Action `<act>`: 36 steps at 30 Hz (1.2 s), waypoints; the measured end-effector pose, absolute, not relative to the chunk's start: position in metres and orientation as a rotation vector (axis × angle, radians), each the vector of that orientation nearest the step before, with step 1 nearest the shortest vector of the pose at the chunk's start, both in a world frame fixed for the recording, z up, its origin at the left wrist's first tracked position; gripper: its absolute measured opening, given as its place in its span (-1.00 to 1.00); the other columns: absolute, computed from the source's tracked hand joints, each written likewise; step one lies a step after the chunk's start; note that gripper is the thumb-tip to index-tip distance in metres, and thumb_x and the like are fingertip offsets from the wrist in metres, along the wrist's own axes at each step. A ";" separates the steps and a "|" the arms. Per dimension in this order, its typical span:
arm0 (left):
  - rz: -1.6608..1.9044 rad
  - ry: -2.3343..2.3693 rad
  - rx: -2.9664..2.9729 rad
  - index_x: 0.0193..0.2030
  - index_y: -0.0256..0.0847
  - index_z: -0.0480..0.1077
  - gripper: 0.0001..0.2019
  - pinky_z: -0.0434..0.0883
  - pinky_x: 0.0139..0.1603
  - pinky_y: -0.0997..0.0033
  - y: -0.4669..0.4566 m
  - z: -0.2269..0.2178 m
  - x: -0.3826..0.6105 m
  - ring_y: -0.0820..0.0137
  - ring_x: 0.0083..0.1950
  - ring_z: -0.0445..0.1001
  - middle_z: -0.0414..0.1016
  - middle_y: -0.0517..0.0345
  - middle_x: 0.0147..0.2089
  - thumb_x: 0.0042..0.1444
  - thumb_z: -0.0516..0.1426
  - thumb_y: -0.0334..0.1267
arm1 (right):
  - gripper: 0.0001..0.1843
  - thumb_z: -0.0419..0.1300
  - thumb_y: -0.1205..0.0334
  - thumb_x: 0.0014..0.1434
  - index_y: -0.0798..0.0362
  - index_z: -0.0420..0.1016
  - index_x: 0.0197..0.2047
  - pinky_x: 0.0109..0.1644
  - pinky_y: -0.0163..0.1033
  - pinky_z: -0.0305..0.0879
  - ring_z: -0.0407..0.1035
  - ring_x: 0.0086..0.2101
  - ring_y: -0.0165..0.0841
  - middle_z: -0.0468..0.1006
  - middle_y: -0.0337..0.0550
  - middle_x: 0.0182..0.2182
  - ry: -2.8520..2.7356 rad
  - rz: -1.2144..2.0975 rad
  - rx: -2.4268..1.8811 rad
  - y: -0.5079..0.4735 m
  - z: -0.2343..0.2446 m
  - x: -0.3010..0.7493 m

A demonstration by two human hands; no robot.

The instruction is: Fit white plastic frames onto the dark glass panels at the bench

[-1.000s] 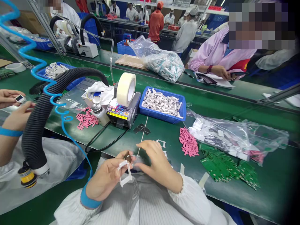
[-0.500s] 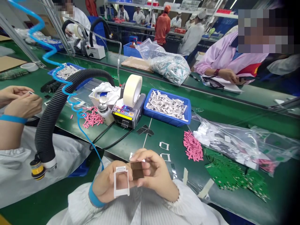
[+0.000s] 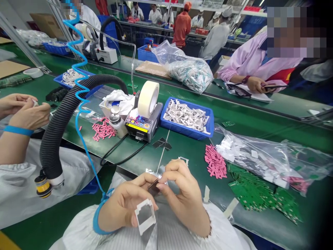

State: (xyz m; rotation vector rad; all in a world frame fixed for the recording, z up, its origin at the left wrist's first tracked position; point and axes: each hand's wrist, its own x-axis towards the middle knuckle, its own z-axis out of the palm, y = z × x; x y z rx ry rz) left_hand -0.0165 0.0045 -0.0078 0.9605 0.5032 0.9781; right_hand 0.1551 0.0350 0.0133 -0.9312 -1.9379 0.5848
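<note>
Just above the green assembly bench [image 3: 135, 161], left hand [image 3: 125, 203] curled nearly shut, lower fingers around a white plastic frame [image 3: 145, 216], thumb and forefinger on a thin dark strip [image 3: 154, 184]. Right hand [image 3: 186, 196] mostly closed, fingertips pinching that same strip from the other side. Scrap of clear film [image 3: 156, 172] just behind the fingers, contact too small to tell. Beyond the hands, pink strips [image 3: 215, 161], a tape dispenser [image 3: 143, 128], a blue tray [image 3: 186, 118] of white parts, and green circuit boards [image 3: 257, 194].
</note>
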 end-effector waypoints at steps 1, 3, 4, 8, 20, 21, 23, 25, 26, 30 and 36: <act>0.978 0.503 0.997 -0.27 -0.10 0.57 -0.65 0.18 0.10 0.10 0.005 -0.009 -0.017 0.13 0.06 0.26 0.27 -0.04 -0.04 -0.17 0.25 0.05 | -0.92 0.11 0.35 0.16 0.03 0.36 -0.37 -0.26 -0.18 0.22 0.27 -0.36 -0.36 0.35 -0.21 -0.43 -1.955 0.566 -0.949 0.035 0.014 0.155; 0.990 0.496 1.051 -0.24 -0.07 0.56 -0.66 0.13 0.14 0.10 0.006 -0.011 -0.017 0.17 0.06 0.25 0.26 -0.02 -0.04 -0.14 0.24 0.03 | -0.91 0.10 0.36 0.16 0.03 0.35 -0.38 -0.26 -0.18 0.22 0.28 -0.35 -0.36 0.36 -0.21 -0.42 -1.968 0.572 -0.982 0.034 0.015 0.153; 0.998 0.498 1.069 -0.22 -0.07 0.56 -0.66 0.11 0.15 0.10 0.005 -0.012 -0.017 0.18 0.06 0.24 0.26 -0.01 -0.04 -0.13 0.24 0.03 | -0.91 0.10 0.36 0.17 0.03 0.34 -0.38 -0.27 -0.18 0.22 0.28 -0.35 -0.36 0.36 -0.21 -0.42 -1.968 0.584 -0.993 0.034 0.015 0.153; 1.015 0.503 1.099 -0.22 -0.06 0.56 -0.67 0.09 0.17 0.10 0.004 -0.014 -0.016 0.19 0.06 0.23 0.24 0.00 -0.05 -0.12 0.24 0.02 | -0.91 0.10 0.35 0.17 0.03 0.33 -0.38 -0.27 -0.19 0.22 0.28 -0.35 -0.35 0.36 -0.21 -0.42 -1.949 0.616 -1.007 0.033 0.013 0.153; 0.971 0.625 0.997 -0.31 -0.12 0.56 -0.71 0.26 -0.09 0.24 0.008 -0.024 -0.014 0.25 -0.07 0.25 0.22 0.04 -0.15 -0.09 0.22 0.01 | -0.84 -0.03 0.39 0.21 0.05 0.26 -0.40 -0.24 -0.17 0.10 0.16 -0.35 -0.35 0.31 -0.21 -0.43 -2.159 0.598 -1.045 0.036 0.002 0.152; 0.973 0.635 0.981 -0.33 -0.12 0.56 -0.74 0.26 -0.11 0.26 0.008 -0.025 -0.013 0.26 -0.10 0.26 0.23 0.05 -0.17 -0.07 0.21 -0.01 | -0.83 -0.04 0.40 0.21 0.05 0.25 -0.41 -0.24 -0.17 0.09 0.16 -0.35 -0.35 0.30 -0.21 -0.43 -2.157 0.608 -1.025 0.036 0.000 0.152; 0.977 0.628 0.954 -0.33 -0.12 0.56 -0.78 0.25 -0.10 0.26 0.008 -0.025 -0.013 0.27 -0.09 0.27 0.23 0.05 -0.15 -0.04 0.21 -0.06 | -0.84 -0.03 0.39 0.22 0.04 0.24 -0.40 -0.23 -0.16 0.08 0.17 -0.34 -0.35 0.29 -0.22 -0.43 -2.110 0.616 -0.997 0.036 -0.002 0.153; 0.975 0.596 0.927 -0.31 -0.11 0.57 -0.78 0.24 -0.06 0.25 0.008 -0.025 -0.013 0.22 -0.01 0.27 0.21 0.03 -0.09 -0.05 0.22 -0.06 | -0.87 0.02 0.39 0.21 0.03 0.26 -0.37 -0.21 -0.16 0.08 0.19 -0.33 -0.36 0.30 -0.23 -0.43 -2.045 0.586 -1.003 0.037 -0.003 0.155; 0.970 0.579 0.921 -0.30 -0.10 0.57 -0.76 0.24 -0.05 0.24 0.007 -0.025 -0.013 0.19 0.02 0.26 0.20 0.03 -0.06 -0.06 0.22 -0.05 | -0.89 0.04 0.39 0.20 0.03 0.27 -0.36 -0.20 -0.16 0.08 0.19 -0.33 -0.36 0.30 -0.24 -0.43 -2.020 0.563 -1.010 0.038 -0.003 0.156; 0.961 0.530 0.974 -0.27 -0.09 0.57 -0.68 0.18 0.05 0.18 0.009 -0.025 -0.015 0.16 0.06 0.23 0.18 0.03 -0.07 -0.15 0.26 0.02 | -0.89 0.11 0.40 0.17 0.02 0.32 -0.37 -0.19 -0.15 0.07 0.21 -0.34 -0.36 0.32 -0.25 -0.45 -2.005 0.519 -1.009 0.038 -0.002 0.158; 0.957 0.504 1.077 -0.23 -0.07 0.57 -0.69 0.10 0.14 0.13 0.011 -0.025 -0.017 0.18 0.06 0.21 0.20 0.03 -0.09 -0.12 0.25 -0.01 | -0.88 0.13 0.40 0.16 0.02 0.33 -0.38 -0.14 -0.12 0.09 0.23 -0.36 -0.37 0.34 -0.27 -0.47 -2.015 0.570 -0.971 0.038 0.000 0.157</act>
